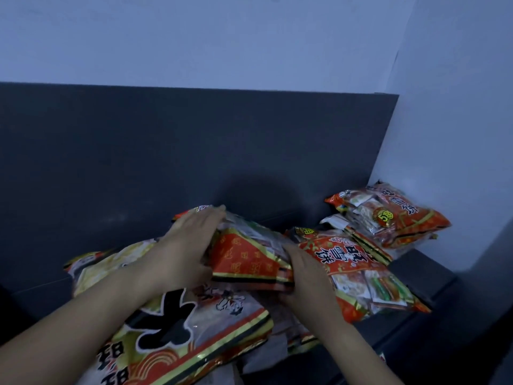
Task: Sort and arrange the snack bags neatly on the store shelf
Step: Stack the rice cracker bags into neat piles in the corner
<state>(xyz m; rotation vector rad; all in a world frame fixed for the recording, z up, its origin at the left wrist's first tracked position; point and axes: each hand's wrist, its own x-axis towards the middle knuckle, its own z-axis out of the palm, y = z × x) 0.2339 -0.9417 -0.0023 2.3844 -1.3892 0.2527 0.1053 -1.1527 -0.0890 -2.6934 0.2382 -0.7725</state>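
A red snack bag (247, 257) with gold trim lies in the middle of the dark shelf (433, 276). My left hand (186, 245) lies flat along its left side, fingers straight and reaching to the bag's far end. My right hand (305, 276) holds its near right edge, fingers curled under the seam. A second red bag (358, 270) lies just right of my right hand. A third red bag (388, 215) sits on a stack in the far right corner. A large white and gold bag (172, 329) lies under my left forearm.
A dark back panel (166, 151) rises behind the bags, with a pale wall (444, 107) closing the shelf on the right. The shelf's front edge drops away at the lower right. More bags lie half hidden under the middle pile.
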